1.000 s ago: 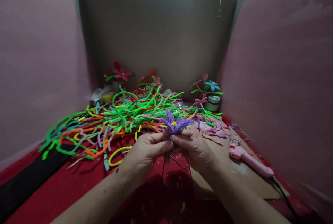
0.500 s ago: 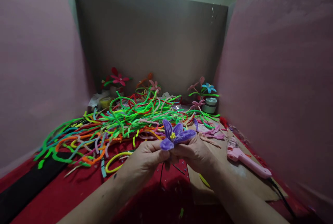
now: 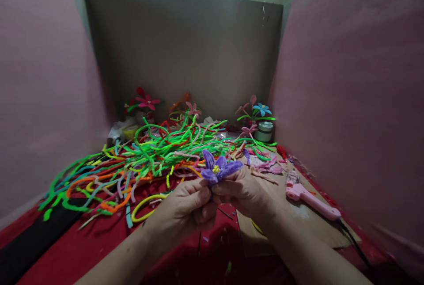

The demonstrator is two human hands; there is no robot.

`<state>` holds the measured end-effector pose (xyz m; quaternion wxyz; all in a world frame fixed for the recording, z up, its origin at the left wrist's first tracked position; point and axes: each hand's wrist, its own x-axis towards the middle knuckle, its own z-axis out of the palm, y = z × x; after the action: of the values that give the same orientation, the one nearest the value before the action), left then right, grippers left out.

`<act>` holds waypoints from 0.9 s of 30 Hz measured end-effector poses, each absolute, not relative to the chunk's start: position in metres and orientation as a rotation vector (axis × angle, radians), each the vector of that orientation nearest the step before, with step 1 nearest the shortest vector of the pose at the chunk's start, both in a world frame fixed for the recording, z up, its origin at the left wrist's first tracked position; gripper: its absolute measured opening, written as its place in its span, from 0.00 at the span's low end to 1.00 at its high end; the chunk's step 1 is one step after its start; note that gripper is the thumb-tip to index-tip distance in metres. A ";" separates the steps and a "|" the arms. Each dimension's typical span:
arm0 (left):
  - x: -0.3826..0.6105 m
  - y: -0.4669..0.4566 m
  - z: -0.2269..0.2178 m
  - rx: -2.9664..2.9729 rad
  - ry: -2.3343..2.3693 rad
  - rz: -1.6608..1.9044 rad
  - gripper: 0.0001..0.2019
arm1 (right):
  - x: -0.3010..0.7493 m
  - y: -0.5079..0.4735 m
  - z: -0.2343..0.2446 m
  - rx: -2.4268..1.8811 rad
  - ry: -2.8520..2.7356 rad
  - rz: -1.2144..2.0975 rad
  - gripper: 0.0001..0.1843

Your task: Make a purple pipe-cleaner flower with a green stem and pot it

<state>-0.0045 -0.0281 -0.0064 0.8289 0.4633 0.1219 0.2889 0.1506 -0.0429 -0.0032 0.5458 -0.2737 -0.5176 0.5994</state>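
Note:
A purple pipe-cleaner flower with a yellow centre is held up in front of me, its petals spread upward and outward. My left hand pinches it from below on the left, thumb and fingers closed. On the other side my right hand grips under the right petal with thumb and fingers pressed together. The flower's base is hidden between the fingertips. A thin dark stem shows beneath my left hand.
A tangled heap of coloured pipe cleaners covers the middle and left of the red cloth. A pink hot glue gun lies on a brown board at right. Potted pipe-cleaner flowers stand at the back. Yellow-handled scissors lie left.
The purple flower has turned and tipped between my hands, its lower petal shifting leftward. My left fingers have curled further under it. The whole view has shifted slightly.

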 end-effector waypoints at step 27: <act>-0.006 -0.013 -0.002 0.861 0.302 0.867 0.11 | 0.249 0.045 0.008 -2.300 -1.405 0.273 0.15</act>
<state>-0.0058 -0.0129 -0.0018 0.8084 0.4027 0.1412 0.4055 0.2492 0.0454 0.0080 0.2146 -0.8293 -0.5064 0.0984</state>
